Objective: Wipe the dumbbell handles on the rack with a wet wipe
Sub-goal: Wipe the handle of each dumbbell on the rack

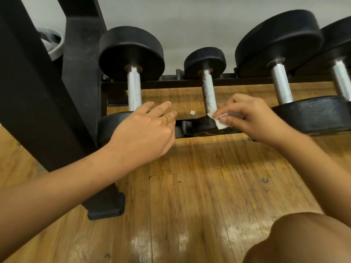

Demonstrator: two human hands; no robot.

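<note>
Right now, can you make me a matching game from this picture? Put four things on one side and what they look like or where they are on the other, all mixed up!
Things:
1. wet wipe
2. left hand
3. second handle from the left
4. far-left handle

Clues:
a. wears a gold ring
b. shiny silver all over
c. pinched in the right hand
d. speckled with brown spots

Pairs: 1-c, 2-a, 3-d, 4-b

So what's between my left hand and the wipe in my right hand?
In the head view, a small white scrap on the wooden floor lies between the left hand and the wet wipe, which the right hand pinches.
</note>
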